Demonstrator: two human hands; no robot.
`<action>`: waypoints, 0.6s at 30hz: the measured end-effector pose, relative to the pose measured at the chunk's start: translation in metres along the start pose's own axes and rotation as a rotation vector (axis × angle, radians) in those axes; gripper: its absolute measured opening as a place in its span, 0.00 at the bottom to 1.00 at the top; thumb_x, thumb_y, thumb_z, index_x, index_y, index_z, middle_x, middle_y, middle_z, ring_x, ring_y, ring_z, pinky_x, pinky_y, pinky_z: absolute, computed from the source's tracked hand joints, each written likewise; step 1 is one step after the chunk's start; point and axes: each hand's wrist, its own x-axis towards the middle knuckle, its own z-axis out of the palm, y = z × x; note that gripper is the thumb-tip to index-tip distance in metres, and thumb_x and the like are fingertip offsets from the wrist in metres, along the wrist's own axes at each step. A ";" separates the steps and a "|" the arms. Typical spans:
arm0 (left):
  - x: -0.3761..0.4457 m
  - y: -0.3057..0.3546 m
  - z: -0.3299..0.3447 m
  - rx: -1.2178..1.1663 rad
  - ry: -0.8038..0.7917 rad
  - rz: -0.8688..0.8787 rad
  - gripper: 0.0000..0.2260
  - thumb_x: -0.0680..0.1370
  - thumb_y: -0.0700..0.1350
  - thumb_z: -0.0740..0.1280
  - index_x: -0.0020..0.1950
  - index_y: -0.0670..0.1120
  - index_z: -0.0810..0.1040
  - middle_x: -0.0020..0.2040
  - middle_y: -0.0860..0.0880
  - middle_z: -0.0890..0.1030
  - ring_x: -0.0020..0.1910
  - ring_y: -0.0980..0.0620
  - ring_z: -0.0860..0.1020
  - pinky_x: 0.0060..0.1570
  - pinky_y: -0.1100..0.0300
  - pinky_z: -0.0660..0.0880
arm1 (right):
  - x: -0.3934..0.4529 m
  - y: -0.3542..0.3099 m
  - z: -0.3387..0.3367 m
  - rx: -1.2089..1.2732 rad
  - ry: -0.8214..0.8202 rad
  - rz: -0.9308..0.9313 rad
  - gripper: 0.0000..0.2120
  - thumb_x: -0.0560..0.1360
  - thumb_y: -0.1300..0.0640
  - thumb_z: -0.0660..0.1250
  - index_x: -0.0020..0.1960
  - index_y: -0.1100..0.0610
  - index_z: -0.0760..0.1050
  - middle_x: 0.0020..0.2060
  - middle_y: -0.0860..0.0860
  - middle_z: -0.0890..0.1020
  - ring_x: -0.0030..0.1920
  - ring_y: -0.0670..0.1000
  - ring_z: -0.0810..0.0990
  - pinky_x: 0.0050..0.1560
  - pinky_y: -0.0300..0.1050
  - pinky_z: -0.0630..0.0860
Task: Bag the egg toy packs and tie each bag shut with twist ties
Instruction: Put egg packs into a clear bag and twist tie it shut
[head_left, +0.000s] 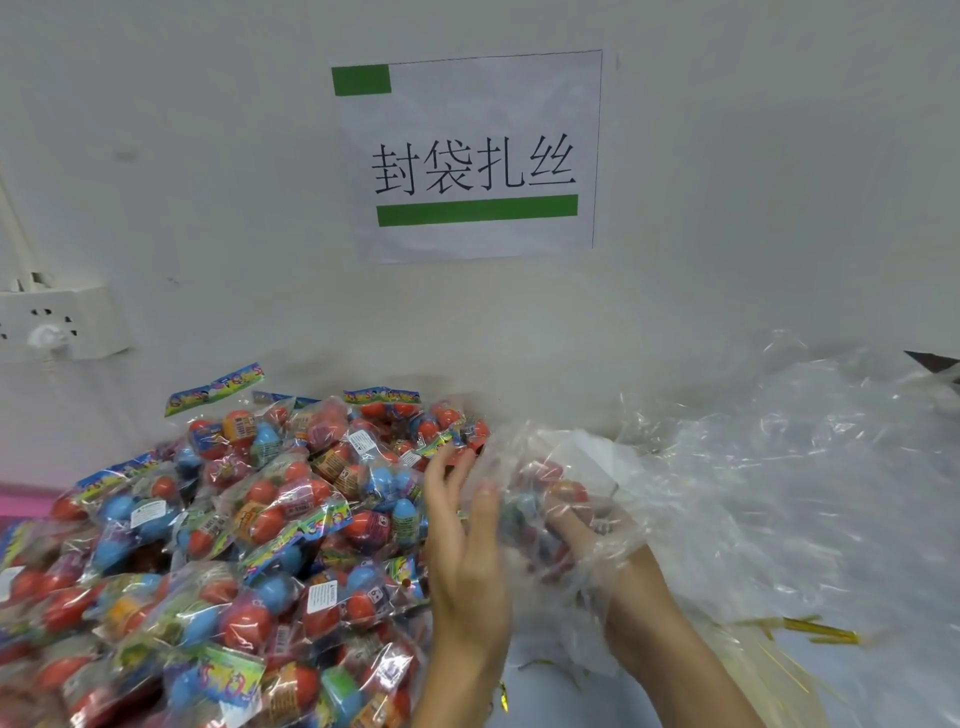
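Holding clear bag: left hand fingers spread at mouth; right hand inside, grip blurred, perhaps egg pack.

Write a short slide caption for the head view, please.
Both hands work an egg toy pack into a clear plastic bag beside the heap of packs.

The left hand was raised edge-on just left of the clear bag, fingers straight and slightly spread, pointing away from the body, thumb toward the bag mouth. The left forearm rose from the lower frame edge. The right hand was inside the bag, seen through the film; its finger pose could not be determined.
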 end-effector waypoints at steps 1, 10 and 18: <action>0.000 -0.001 0.001 -0.020 0.024 -0.025 0.24 0.77 0.62 0.60 0.73 0.63 0.63 0.68 0.69 0.69 0.62 0.75 0.70 0.55 0.71 0.66 | 0.002 0.000 -0.004 0.060 0.008 0.011 0.08 0.76 0.59 0.70 0.51 0.62 0.84 0.47 0.63 0.86 0.44 0.59 0.86 0.38 0.46 0.81; 0.005 -0.012 0.006 -0.297 -0.091 -0.379 0.33 0.66 0.68 0.74 0.65 0.51 0.79 0.56 0.48 0.85 0.55 0.48 0.84 0.56 0.48 0.79 | -0.010 -0.014 0.010 0.383 -0.119 0.107 0.17 0.73 0.55 0.68 0.58 0.62 0.82 0.54 0.62 0.85 0.50 0.59 0.86 0.44 0.48 0.84; -0.002 -0.022 0.022 -0.315 -0.177 -0.357 0.31 0.66 0.53 0.73 0.69 0.48 0.73 0.58 0.49 0.85 0.58 0.50 0.82 0.58 0.56 0.78 | -0.008 -0.004 0.023 0.539 0.017 0.113 0.13 0.81 0.62 0.61 0.61 0.63 0.80 0.53 0.63 0.85 0.51 0.61 0.84 0.42 0.44 0.85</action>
